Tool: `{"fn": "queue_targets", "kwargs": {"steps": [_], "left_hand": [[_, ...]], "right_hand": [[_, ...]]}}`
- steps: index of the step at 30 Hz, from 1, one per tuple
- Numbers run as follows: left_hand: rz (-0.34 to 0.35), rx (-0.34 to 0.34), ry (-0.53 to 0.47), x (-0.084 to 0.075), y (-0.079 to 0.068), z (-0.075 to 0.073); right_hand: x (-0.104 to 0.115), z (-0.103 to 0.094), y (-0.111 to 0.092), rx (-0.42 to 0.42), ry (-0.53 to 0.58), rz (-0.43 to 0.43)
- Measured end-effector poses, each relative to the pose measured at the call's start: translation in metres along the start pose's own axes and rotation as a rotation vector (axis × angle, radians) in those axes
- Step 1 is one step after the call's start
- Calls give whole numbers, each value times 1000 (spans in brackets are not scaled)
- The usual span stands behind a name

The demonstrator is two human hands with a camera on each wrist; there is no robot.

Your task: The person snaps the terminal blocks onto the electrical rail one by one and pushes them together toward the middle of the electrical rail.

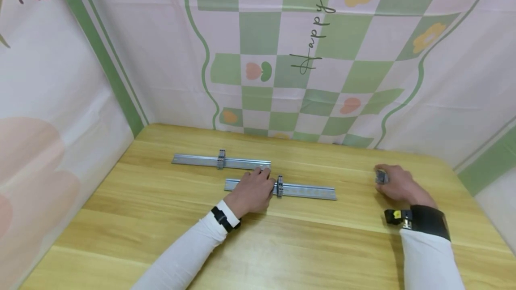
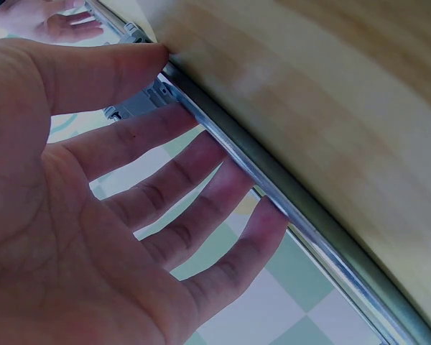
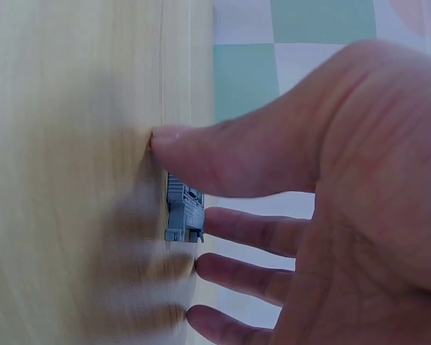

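Two metal DIN rails lie on the table: a farther rail (image 1: 197, 160) with a grey terminal block (image 1: 221, 159) clipped across it, and a nearer rail (image 1: 308, 190) carrying another terminal block (image 1: 280, 186). My left hand (image 1: 251, 191) rests over the left part of the nearer rail. In the left wrist view, its extended fingers (image 2: 176, 190) and thumb touch the rail, close beside the block. Off to the right, my right hand (image 1: 399, 185) pinches a loose grey terminal block (image 3: 184, 212) at the tabletop between thumb and index finger. The thumb partly hides that block.
The wooden tabletop (image 1: 290, 245) ends at a patterned curtain (image 1: 258, 35) along the back. Another printed curtain (image 1: 60, 102) hangs at the left. A wrist camera (image 1: 399, 217) is strapped to the right wrist.
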State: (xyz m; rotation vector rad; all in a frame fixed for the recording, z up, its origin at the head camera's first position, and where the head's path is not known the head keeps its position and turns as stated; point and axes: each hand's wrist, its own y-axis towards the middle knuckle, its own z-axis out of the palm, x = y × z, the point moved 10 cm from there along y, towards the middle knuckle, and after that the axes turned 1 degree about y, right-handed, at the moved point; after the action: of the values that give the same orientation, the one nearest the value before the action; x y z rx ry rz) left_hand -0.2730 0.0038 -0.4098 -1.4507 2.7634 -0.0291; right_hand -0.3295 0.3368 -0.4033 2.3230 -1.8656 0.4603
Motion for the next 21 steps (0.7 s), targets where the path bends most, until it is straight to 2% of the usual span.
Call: {"fn": "queue_targets", "kwargs": {"steps": [11, 21], "left_hand": [[-2, -2, -4, 0, 1, 1], [-5, 2, -6, 1, 1, 2]], "right_hand": [[1, 3, 0, -10, -24, -8], [5, -2, -1, -62, -17, -36]]}}
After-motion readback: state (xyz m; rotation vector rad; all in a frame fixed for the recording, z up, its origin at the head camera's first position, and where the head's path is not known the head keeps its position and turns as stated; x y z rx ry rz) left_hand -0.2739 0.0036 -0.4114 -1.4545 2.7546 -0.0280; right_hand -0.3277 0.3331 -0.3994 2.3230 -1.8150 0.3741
